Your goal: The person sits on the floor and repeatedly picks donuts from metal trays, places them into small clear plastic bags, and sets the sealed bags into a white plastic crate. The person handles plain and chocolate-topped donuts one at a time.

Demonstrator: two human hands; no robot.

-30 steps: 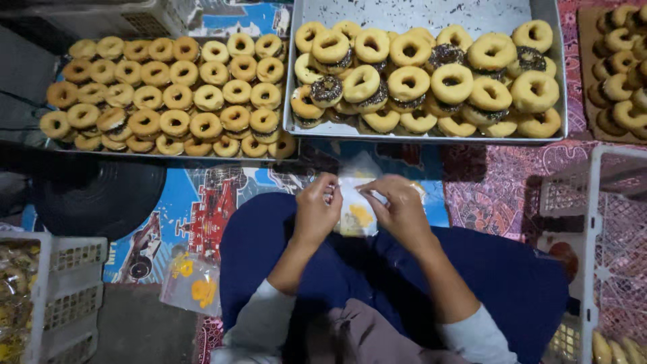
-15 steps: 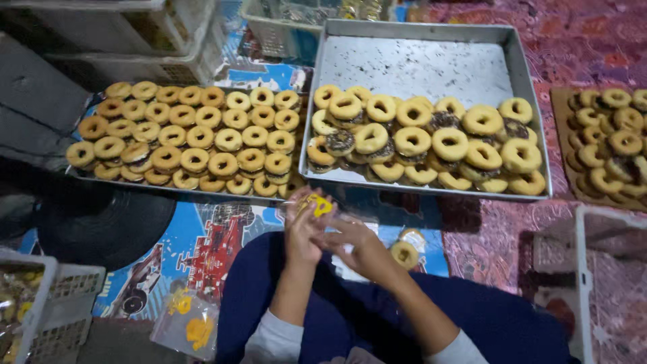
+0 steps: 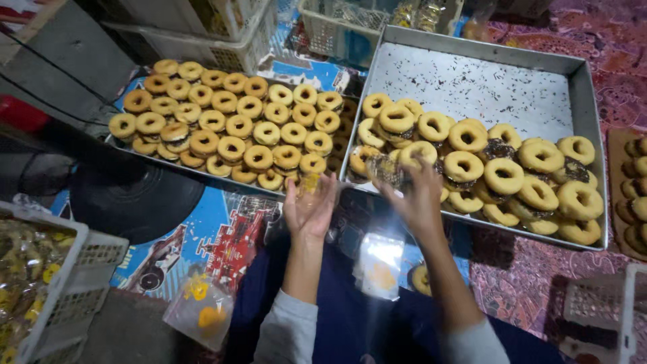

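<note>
Both hands have risen from the lap toward two metal trays of ring doughnuts. Left hand (image 3: 309, 205) pinches one clear plastic bag (image 3: 310, 183); right hand (image 3: 416, 197) closes on one doughnut (image 3: 385, 170) at the right tray's (image 3: 472, 81) near edge.

Clear plastic bag (image 3: 311, 185) held upright; chocolate-topped doughnut (image 3: 385, 170) lifted.

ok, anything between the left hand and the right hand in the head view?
Head view: nothing solid sits between the left hand and right hand. The gap shows the front lip of the big metal tray and dark floor mat below it.
</note>
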